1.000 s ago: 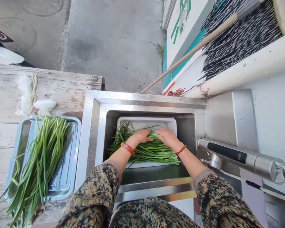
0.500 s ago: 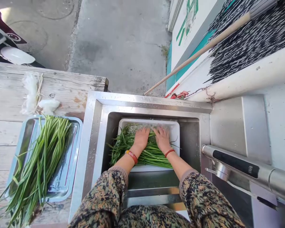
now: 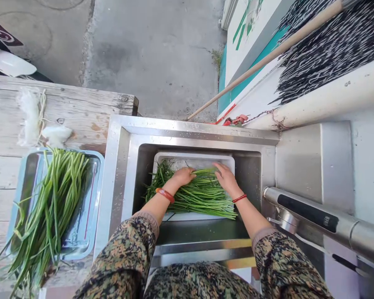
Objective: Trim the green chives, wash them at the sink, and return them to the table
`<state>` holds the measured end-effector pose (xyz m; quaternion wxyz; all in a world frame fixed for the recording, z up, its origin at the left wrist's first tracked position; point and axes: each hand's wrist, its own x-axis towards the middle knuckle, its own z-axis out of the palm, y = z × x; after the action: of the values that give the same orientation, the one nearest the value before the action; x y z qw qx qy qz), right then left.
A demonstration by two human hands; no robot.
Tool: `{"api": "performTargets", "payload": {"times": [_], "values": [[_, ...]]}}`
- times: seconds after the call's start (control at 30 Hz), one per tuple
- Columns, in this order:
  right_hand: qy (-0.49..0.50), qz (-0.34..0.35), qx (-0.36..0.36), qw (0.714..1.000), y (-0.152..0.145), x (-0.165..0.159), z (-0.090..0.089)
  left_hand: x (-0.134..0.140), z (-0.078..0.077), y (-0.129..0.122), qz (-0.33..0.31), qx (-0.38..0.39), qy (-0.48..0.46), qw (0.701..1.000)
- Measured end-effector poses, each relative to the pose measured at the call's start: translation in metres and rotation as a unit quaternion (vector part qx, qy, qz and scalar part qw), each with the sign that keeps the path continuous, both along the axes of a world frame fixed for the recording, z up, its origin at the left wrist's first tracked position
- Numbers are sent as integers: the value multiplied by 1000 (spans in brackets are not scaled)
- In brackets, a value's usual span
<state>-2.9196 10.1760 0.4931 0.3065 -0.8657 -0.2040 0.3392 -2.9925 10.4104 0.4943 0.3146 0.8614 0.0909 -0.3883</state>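
A white plastic basin [image 3: 231, 162] with water in it sits inside the sink, filled with long green chives [image 3: 202, 199]. Curled over the upper part of the chives is my left hand [image 3: 183, 177], its fingers closed round some of the stalks. At the other end of these stalks, my right hand [image 3: 227, 178] has its fingers apart and slightly bent, close to the stem ends. Its fingertips are a little blurred. The leafy ends of the chives lie at the basin's left side.
On the wooden table [image 3: 3, 172] to the left, a blue-rimmed tray [image 3: 95, 199] holds more chives [image 3: 57, 199], beside crumpled plastic bags [image 3: 29, 118]. The steel sink [image 3: 115, 174] has a faucet [image 3: 311, 211] at right. A mop [image 3: 268, 58] leans behind.
My hands have moved apart: the left has closed on stalks, and the right has shifted right. The chives have slid right in the basin, their stem ends now at its right edge.
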Motion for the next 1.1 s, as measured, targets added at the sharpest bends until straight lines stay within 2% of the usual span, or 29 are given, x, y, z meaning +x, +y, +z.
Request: {"api": "performTargets", "payload": {"times": [0.07, 0.13, 0.2, 0.27, 0.33, 0.5, 0.63, 0.7, 0.8, 0.9, 1.1], "values": [[5, -101, 27, 995, -5, 8, 0, 6, -3, 1, 33, 25, -24, 999], [9, -166, 21, 986, -3, 8, -2, 6, -4, -8, 36, 41, -34, 998], [11, -160, 1, 987, 2, -1, -5, 1, -2, -23, 3, 32, -13, 999], [40, -112, -16, 993, 5, -12, -4, -4, -1, -35, -34, 10, 26, 999], [65, -97, -24, 993, 3, -19, 0, -6, -2, -37, -39, -4, 43, 998], [25, -169, 24, 985, -8, -18, 13, 0, -8, -23, 16, 26, 4, 1000], [30, -192, 39, 980, -9, -15, 15, -2, -9, -20, -5, -16, 32, 999], [37, -213, 42, 975, -9, -15, 13, 0, -11, -15, 7, -9, 31, 999], [70, -271, 79, 957, -13, -17, 9, 7, -18, -3, 35, 12, 17, 999], [121, -329, 112, 930, -18, -25, 3, 12, -25, 3, 31, -6, 21, 999], [234, -419, 91, 873, -23, -48, -7, 8, -17, -24, -22, -51, 53, 997]]}}
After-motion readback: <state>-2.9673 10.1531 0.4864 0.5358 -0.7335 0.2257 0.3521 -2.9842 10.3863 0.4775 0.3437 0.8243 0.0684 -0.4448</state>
